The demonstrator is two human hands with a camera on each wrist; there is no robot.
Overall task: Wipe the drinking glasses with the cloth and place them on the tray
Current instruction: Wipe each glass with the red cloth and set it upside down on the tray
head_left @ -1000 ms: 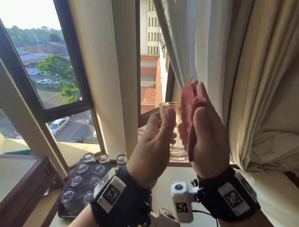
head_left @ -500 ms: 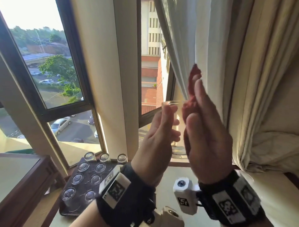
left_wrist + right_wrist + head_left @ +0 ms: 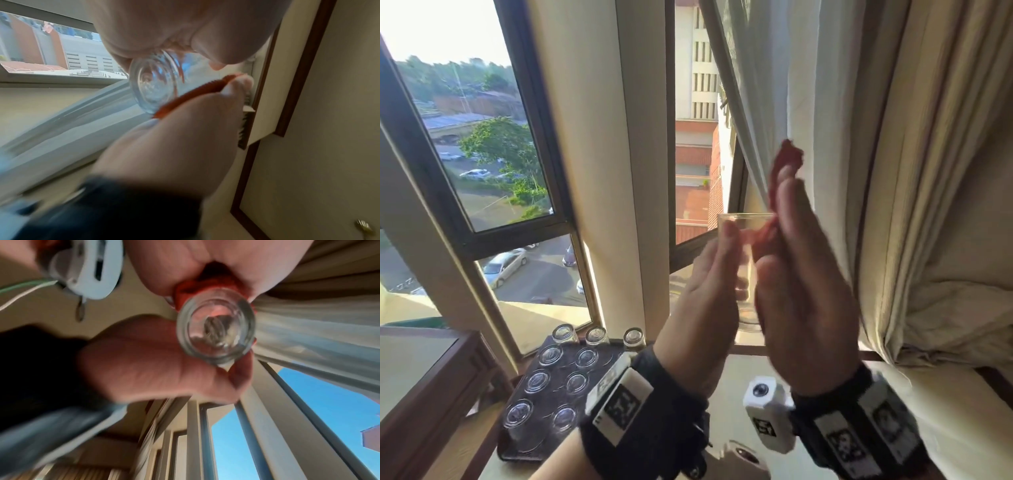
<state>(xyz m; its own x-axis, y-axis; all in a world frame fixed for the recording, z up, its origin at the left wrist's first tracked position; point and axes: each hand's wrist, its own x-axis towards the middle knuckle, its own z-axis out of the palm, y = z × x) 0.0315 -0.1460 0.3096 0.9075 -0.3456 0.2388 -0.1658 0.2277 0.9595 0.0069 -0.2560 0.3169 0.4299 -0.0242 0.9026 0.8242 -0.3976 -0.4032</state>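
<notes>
A clear drinking glass (image 3: pixel 743 224) is held upright at chest height in front of the window. My left hand (image 3: pixel 717 274) grips it from the left, thumb along its wall. My right hand (image 3: pixel 803 281) stands flat with straight fingers and presses a red cloth (image 3: pixel 787 159) against the glass's right side. The cloth pokes out above the fingertips. From the left wrist, the glass base (image 3: pixel 154 84) shows with the cloth (image 3: pixel 197 95) lying along the right palm. From the right wrist, the glass (image 3: pixel 216 331) sits between cloth (image 3: pixel 205 283) and left hand (image 3: pixel 154 366).
A dark tray (image 3: pixel 553 394) at lower left carries several upturned glasses (image 3: pixel 541 380), with three more (image 3: pixel 596 335) along its far edge. A wooden table (image 3: pixel 431 383) stands at the far left. Cream curtains (image 3: pixel 893 171) hang close on the right. A pale ledge (image 3: pixel 732 373) lies below the hands.
My right hand has slid the cloth upward along the glass, so more cloth shows above the rim. The left hand keeps its grip on the glass.
</notes>
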